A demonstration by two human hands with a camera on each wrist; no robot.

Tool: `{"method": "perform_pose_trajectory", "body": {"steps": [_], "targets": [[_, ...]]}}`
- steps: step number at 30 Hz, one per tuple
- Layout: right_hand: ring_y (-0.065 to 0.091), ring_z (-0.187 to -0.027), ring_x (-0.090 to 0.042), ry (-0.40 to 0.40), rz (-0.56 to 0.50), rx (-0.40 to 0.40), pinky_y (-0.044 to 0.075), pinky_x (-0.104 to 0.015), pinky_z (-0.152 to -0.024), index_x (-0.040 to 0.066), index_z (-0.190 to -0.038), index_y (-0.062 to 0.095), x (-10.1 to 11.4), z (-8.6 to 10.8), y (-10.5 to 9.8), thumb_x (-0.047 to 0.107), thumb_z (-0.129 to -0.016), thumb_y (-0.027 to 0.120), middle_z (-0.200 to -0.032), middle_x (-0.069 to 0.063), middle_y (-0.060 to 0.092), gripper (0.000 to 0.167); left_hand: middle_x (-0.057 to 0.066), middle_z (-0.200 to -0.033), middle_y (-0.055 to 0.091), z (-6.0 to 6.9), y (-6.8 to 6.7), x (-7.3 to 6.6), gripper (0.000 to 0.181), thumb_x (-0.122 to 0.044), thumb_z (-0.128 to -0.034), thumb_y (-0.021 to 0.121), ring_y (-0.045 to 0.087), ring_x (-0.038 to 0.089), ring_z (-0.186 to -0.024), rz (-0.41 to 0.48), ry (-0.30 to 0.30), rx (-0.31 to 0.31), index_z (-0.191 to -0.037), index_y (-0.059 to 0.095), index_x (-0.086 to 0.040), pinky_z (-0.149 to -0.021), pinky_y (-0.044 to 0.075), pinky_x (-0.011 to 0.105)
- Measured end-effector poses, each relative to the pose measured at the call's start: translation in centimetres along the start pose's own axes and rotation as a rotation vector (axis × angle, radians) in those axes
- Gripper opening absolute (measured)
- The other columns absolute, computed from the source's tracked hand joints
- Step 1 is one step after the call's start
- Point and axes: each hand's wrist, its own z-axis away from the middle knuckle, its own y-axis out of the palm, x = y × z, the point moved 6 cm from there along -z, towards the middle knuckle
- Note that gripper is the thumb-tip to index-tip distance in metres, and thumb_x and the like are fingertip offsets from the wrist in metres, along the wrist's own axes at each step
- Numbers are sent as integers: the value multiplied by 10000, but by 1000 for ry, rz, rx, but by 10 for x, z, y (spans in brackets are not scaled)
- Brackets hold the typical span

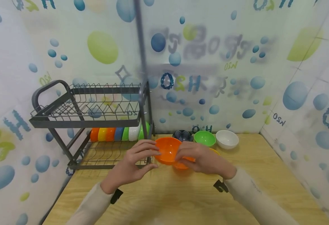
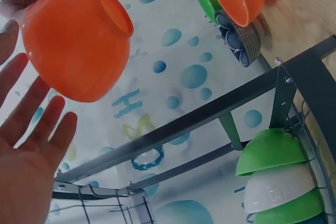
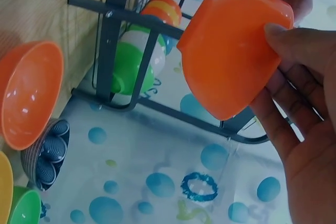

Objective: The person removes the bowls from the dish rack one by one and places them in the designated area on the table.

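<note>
Probably light, stiff and, given its gloss, slightly slippery, the raised orange bowl (image 1: 166, 150) is pinched near its rim, where grip is best taken, by the right hand (image 1: 202, 157), the left hand's (image 1: 130, 163) fingers being spread opposite, contact unclear, above the table (image 1: 181, 200) beside the dish rack (image 1: 85, 123).

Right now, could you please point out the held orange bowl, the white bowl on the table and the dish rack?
Held orange bowl (image 2: 79, 48): left wrist view, outer wall.
White bowl on the table (image 1: 227, 138): head view, interior.
Dish rack (image 1: 84, 124): head view, upper front bar.
</note>
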Motion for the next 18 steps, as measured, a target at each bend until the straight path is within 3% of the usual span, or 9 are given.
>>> {"method": "perform_pose_trajectory", "body": {"steps": [5,9,12,15,18], "targets": [[607,-925,-73,41,30,-22,543,-174,-834,133,-1001,747,-13,5,-3,-1,-862,794,-988,50,698,199,109,-1300,677,2,-8,18,484,-53,-800,866,581,309,-1280,-6,-95,-123,-1257,714,-95,-1170,417,251],[607,-913,-81,73,62,-43,553,-189,-817,131,-995,751,-25,10,-3,16,-856,808,-980,43,692,189,94,-1289,687,3,-16,33,500,-16,-803,850,622,258,-1233,-20,-182,-243,-1275,711,-105,-1118,453,226],[622,-910,-98,91,102,-57,578,-224,-814,119,-982,761,-34,14,-2,7,-841,817,-981,31,696,188,89,-1248,703,6,-20,46,458,-12,-828,830,643,233,-1184,-19,-281,-333,-1263,712,-92,-1072,478,198],[629,-890,-102,124,135,-59,588,-237,-797,124,-975,773,-43,18,-1,-3,-837,816,-977,31,701,193,110,-1226,696,11,-22,60,377,-13,-877,789,645,250,-1157,67,-404,-411,-1242,704,-55,-1033,509,185],[635,-874,-97,172,154,-51,590,-237,-788,136,-978,783,-52,23,2,21,-849,814,-979,35,708,175,126,-1253,674,17,-20,76,324,-82,-951,730,637,260,-1173,190,-542,-445,-1269,674,-54,-1014,528,193]]}}
